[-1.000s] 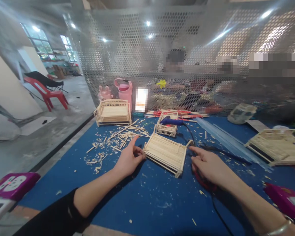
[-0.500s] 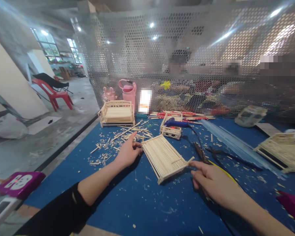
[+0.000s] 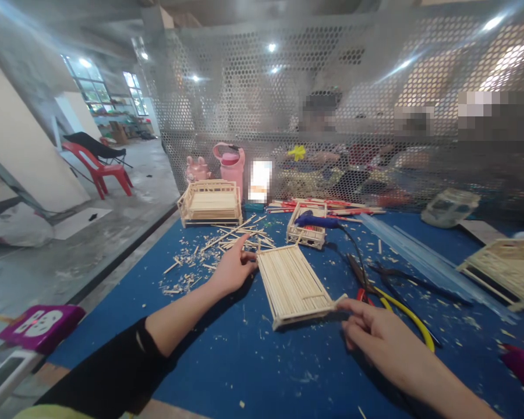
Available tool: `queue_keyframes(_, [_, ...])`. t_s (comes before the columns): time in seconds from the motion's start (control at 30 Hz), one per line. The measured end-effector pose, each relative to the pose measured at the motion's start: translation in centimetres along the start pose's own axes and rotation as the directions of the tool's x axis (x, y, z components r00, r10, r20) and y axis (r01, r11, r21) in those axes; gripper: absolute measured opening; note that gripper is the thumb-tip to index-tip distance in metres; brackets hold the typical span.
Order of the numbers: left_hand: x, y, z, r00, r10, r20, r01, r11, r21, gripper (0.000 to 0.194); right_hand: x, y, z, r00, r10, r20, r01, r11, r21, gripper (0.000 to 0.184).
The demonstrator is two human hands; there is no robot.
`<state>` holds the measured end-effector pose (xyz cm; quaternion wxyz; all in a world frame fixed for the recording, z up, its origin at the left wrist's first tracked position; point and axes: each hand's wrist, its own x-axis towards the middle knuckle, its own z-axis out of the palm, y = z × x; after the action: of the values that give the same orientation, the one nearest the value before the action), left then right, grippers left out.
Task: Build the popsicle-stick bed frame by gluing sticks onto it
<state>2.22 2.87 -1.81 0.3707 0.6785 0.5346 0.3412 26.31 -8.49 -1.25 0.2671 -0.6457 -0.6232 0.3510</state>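
The stick panel (image 3: 293, 280) lies mid-table, between both hands. The left hand (image 3: 232, 269) has its fingertips at the panel's far left corner; whether they grasp it cannot be told. The right hand (image 3: 378, 329) touches the near right corner with its fingertips; a firm pinch cannot be confirmed. Yellow-handled pliers (image 3: 413, 320) lie beside the right hand on the blue table (image 3: 244, 361). Left of the panel are shavings (image 3: 181, 276) and loose sticks (image 3: 236, 230). Beyond, a stick crate (image 3: 305, 237) shows red inside; a blue tool (image 3: 318, 221) rests across it. Far left stands a stick bench (image 3: 212, 203), a pink bottle (image 3: 232, 173) behind it. Far right is a clear jar (image 3: 450, 209), contents indistinct.
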Motion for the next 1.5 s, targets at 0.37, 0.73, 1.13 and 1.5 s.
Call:
queue_keyframes(0.37, [-1.1, 0.5, -1.0, 0.974, 0.069, -0.218, -0.074, 0.997, -0.018, 0.050, 0.5, -1.1, -3.1, 0.977, -0.141, -0.158, 0.120, 0.984, -0.135, 0.033])
queue_keyframes(0.73, [-4.3, 1.3, -0.5, 0.983, 0.179, 0.041, -0.183, 0.972, 0.147, 0.005, 2.7, -9.5, -2.2, 0.834, -0.404, 0.376, 0.519, 0.342, -0.784, 0.017])
queue_keyframes(1.13, [-6.2, 2.1, 0.3, 0.875, 0.107, 0.473, -0.283, 0.905, 0.318, 0.033, 5.0, -12.2, -0.2, 0.879, -0.010, 0.477, 0.465, 0.244, -0.851, 0.025])
queue_keyframes(1.5, [-6.1, 1.6, 1.8, 0.941, 0.109, 0.319, -0.211, 0.929, 0.304, 0.026, 5.3, -8.4, -0.7, 0.882, -0.177, 0.436, 0.470, 0.356, -0.807, 0.022])
